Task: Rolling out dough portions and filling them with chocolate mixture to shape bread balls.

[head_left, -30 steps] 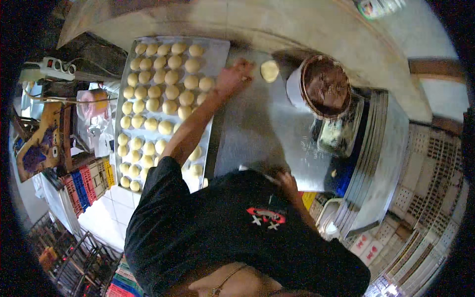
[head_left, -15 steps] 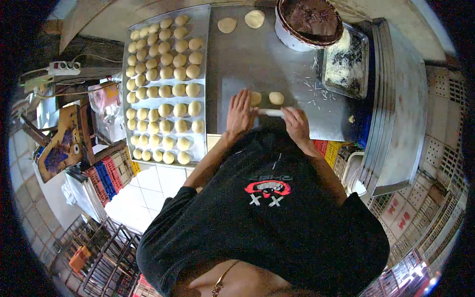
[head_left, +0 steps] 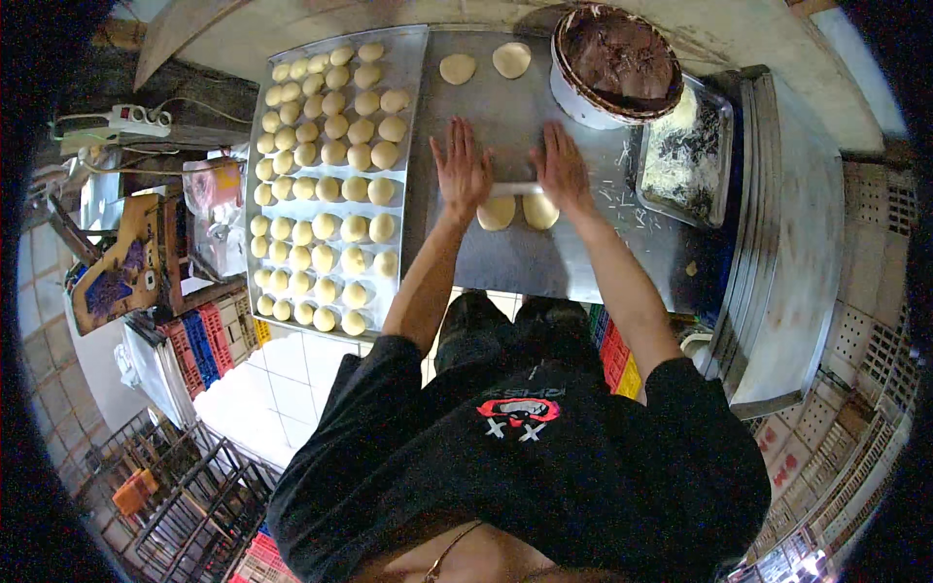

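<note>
A white rolling pin (head_left: 515,188) lies crosswise on the metal table (head_left: 505,262), under my two palms. My left hand (head_left: 464,170) is over its left end and my right hand (head_left: 561,167) over its right end, both with fingers stretched forward. Just on the near side of the pin are two flattened pieces of dough, a left one (head_left: 497,213) and a right one (head_left: 540,213), side by side. Their far edges meet the pin. Farther back lie two thin dough rounds, one (head_left: 458,68) left of the other (head_left: 511,60).
To the left, a metal tray (head_left: 413,73) bears rows of dough balls (head_left: 355,228). A bucket of dark brown filling (head_left: 617,58) stands at the back right. Beside it sits a tray of pale and dark shreds (head_left: 685,155), with stacked metal trays (head_left: 792,243) farther right.
Both hands have pushed the rolling pin forward, from the near side of the two dough pieces to their far side. The pieces look wider and flatter. My torso has moved back from the table.
</note>
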A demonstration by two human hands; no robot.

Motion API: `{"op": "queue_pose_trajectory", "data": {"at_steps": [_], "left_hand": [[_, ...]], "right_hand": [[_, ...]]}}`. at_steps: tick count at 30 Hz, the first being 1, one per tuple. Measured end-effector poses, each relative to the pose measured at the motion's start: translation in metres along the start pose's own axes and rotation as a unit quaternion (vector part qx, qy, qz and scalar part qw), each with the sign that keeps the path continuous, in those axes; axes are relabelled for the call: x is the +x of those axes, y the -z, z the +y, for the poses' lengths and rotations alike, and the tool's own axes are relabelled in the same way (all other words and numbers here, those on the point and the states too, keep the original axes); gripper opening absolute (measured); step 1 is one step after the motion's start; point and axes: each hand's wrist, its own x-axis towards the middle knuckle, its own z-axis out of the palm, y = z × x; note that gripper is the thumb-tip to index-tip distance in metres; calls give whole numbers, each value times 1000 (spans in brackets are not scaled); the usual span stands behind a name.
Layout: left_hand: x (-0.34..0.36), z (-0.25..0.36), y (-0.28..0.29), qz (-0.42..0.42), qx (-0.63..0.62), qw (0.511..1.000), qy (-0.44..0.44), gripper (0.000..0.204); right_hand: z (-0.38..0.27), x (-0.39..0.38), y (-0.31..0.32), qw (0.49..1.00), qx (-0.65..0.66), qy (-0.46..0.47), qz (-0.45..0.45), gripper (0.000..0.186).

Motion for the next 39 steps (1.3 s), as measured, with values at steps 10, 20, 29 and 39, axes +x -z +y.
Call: {"op": "queue_pose_trajectory", "data": {"at_steps": [10, 20, 29, 39], "left_hand": [[-159, 6, 59, -168, -190, 965, -68, 66], [-70, 7, 20, -96, -381, 914, -97, 21], [19, -30, 69, -16, -351, 936, -5, 16], [88, -132, 10, 9, 3, 998, 66, 41]], "right_hand": [[-14, -181, 23, 999, 2, 18, -33, 61], [-8, -75, 3, 970, 162, -150, -105, 28], [-56, 40, 57, 974, 220, -48, 30, 18], [-13, -15, -6, 976, 129, -107, -142, 21]]}}
